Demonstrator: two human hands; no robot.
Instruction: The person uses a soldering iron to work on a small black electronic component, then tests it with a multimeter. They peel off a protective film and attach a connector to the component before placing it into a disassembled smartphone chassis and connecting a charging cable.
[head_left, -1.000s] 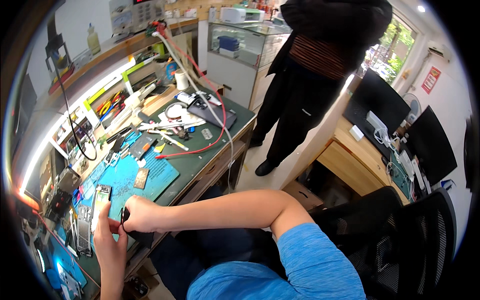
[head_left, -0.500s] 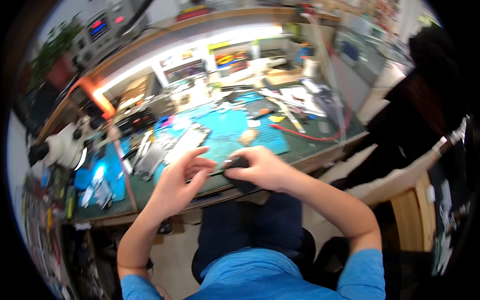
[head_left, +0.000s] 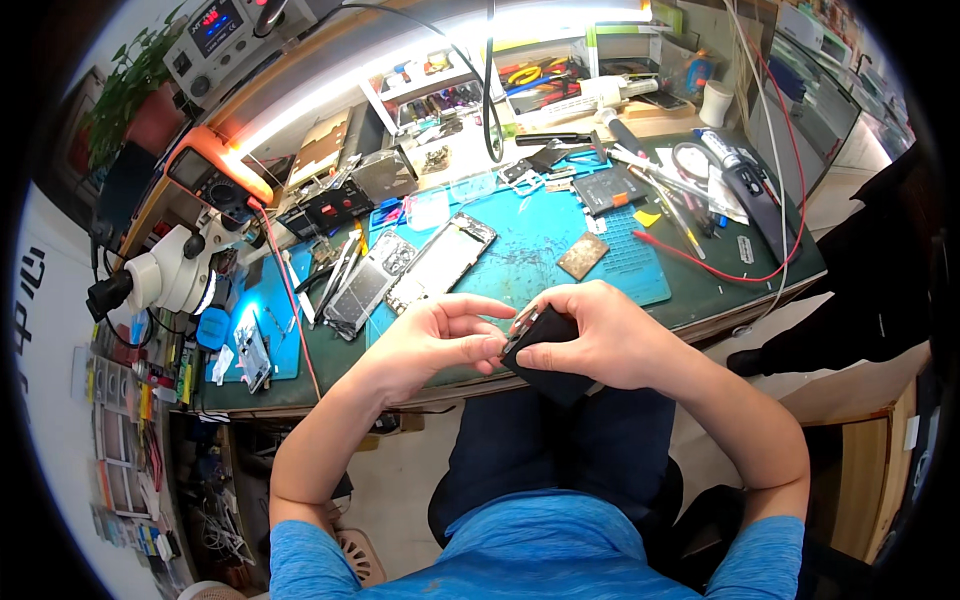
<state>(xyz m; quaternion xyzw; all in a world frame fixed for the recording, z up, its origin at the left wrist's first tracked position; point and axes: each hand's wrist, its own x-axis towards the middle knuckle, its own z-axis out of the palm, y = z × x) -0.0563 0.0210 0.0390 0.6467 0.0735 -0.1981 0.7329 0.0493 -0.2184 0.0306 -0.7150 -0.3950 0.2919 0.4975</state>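
Our green-topped workbench (head_left: 700, 300) spans the scene, a blue mat (head_left: 530, 250) over its middle, and the work on it looks part-way through to us: parts lie opened and separate, with the phone there not yet closed up. Our right hand (head_left: 610, 335) is wrapped round a black flat piece (head_left: 548, 332), thumb on its near face. Our left hand (head_left: 425, 340) is half curled at the piece's left edge, thumb and finger close together; we cannot tell whether they pinch anything. Beyond the left hand, an opened phone body (head_left: 440, 265) lies slantwise on the mat's left part, its inside bare, a dark phone plate (head_left: 365, 290) just to its left. The black piece, whose handling we judge unfinished, is held up by the bench's near edge, before our lap; it looks matt and plain, tilted, with a bright, uneven strip along its far left edge. A small brown plate (head_left: 583, 256) lies farther right, untouched.
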